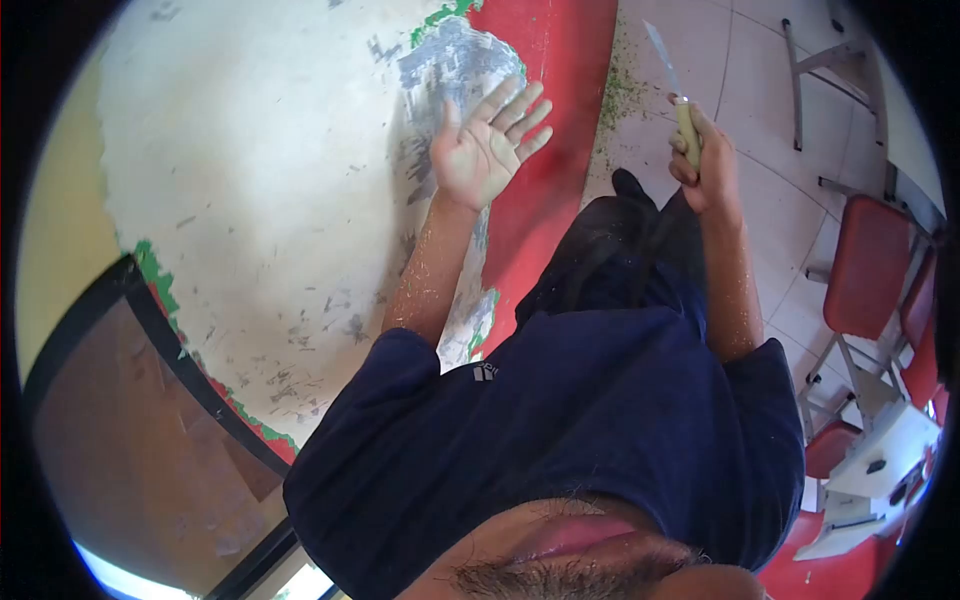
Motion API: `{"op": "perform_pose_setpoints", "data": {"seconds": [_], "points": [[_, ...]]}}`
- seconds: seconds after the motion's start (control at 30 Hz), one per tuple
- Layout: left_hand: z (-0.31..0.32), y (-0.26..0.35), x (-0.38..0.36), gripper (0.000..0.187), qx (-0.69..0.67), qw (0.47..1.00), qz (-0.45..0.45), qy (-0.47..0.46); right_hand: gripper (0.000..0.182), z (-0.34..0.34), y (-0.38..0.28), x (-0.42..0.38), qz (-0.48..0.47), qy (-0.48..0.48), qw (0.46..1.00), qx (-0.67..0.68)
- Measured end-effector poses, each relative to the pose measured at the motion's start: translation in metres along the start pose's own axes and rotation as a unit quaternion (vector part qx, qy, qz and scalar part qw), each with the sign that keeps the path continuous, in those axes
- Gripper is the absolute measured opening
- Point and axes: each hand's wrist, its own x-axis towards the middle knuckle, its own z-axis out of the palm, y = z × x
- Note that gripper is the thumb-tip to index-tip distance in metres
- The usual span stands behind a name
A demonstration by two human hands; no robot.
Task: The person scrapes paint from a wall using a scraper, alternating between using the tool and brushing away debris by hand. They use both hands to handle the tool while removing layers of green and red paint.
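Note:
My left hand [490, 150] is held up with its palm showing and its fingers spread, nothing in it. Behind it stands a wall [270, 200] with a large pale stripped area, grey patches and ragged green edges beside red paint [540, 160]. A knife [687, 130] with a pale yellow handle is gripped in my right hand [712, 165], its narrow metal blade pointing away from me over the tiled floor. Pale flecks dot both forearms.
Green paint flakes [622, 85] lie scattered on the floor [750, 90] along the foot of the wall. Red chairs [866, 265] with metal legs stand to the right. A dark-framed panel [130, 420] is at lower left.

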Motion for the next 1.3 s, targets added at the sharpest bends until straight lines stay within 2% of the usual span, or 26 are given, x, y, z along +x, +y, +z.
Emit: {"op": "perform_pose_setpoints", "data": {"seconds": [0.07, 0.17, 0.2, 0.27, 0.37, 0.43, 0.47, 0.5, 0.57, 0.7, 0.77, 0.87, 0.97, 1.0, 1.1, 1.17, 1.2, 1.3], "points": [[0.023, 0.011, -0.011, 0.071, -0.016, 0.998, 0.027, -0.054, 0.034, 0.023, -0.003, -0.026, -0.016, -0.019, 1.0, -0.01], [0.034, 0.022, -0.03, 0.06, -0.002, 0.995, 0.035, -0.088, 0.035, 0.041, -0.007, -0.057, -0.048, -0.009, 0.999, -0.016], [0.037, 0.02, -0.037, 0.053, 0.1, 0.99, 0.085, -0.048, 0.035, 0.043, -0.008, -0.064, -0.05, -0.006, 0.999, -0.008], [0.043, 0.014, -0.048, 0.039, 0.297, 0.937, 0.18, 0.035, 0.036, 0.043, -0.012, -0.07, -0.053, 0.003, 0.999, 0.012], [0.032, 0.021, -0.069, 0.019, 0.39, 0.895, 0.157, 0.147, 0.036, 0.047, -0.018, -0.085, -0.084, -0.02, 0.996, 0.017], [0.036, 0.029, -0.088, 0.027, 0.43, 0.869, 0.138, 0.204, 0.038, 0.053, -0.023, -0.102, -0.088, -0.018, 0.995, -0.04], [0.028, 0.027, -0.094, 0.036, 0.417, 0.871, 0.171, 0.198, 0.04, 0.055, -0.025, -0.107, -0.09, -0.019, 0.993, -0.071], [0.027, 0.02, -0.098, 0.042, 0.421, 0.851, 0.219, 0.227, 0.04, 0.054, -0.023, -0.112, -0.089, -0.016, 0.991, -0.095], [0.01, 0.008, -0.097, 0.048, 0.429, 0.841, 0.227, 0.238, 0.04, 0.047, -0.02, -0.114, -0.089, -0.016, 0.985, -0.144], [0.002, -0.021, -0.087, 0.056, 0.394, 0.895, 0.126, 0.168, 0.037, 0.036, 0.012, -0.107, -0.101, -0.053, 0.98, -0.162], [0.009, -0.04, -0.064, 0.061, 0.361, 0.918, 0.096, 0.131, 0.038, 0.048, 0.027, -0.107, -0.082, -0.103, 0.977, -0.17], [0.029, -0.05, -0.03, 0.063, 0.299, 0.938, 0.14, 0.102, 0.039, 0.062, 0.051, -0.089, -0.055, -0.162, 0.968, -0.181], [0.04, -0.036, -0.004, 0.062, 0.352, 0.917, 0.148, 0.117, 0.04, 0.086, 0.06, -0.064, -0.057, -0.203, 0.96, -0.184], [0.034, -0.032, 0.005, 0.056, 0.356, 0.911, 0.156, 0.136, 0.041, 0.093, 0.061, -0.055, -0.059, -0.214, 0.96, -0.171], [0.023, -0.019, 0.021, 0.045, 0.345, 0.888, 0.165, 0.255, 0.042, 0.104, 0.081, -0.022, -0.055, -0.247, 0.96, -0.12], [0.015, -0.011, 0.037, 0.042, 0.35, 0.875, 0.172, 0.288, 0.043, 0.11, 0.096, -0.001, -0.059, -0.254, 0.961, -0.096], [0.008, -0.006, 0.043, 0.042, 0.346, 0.876, 0.167, 0.292, 0.041, 0.114, 0.101, 0.008, -0.038, -0.241, 0.968, -0.062], [-0.003, 0.008, 0.059, 0.04, 0.299, 0.885, 0.151, 0.324, 0.036, 0.133, 0.12, 0.032, -0.108, -0.16, 0.976, -0.096]]}}
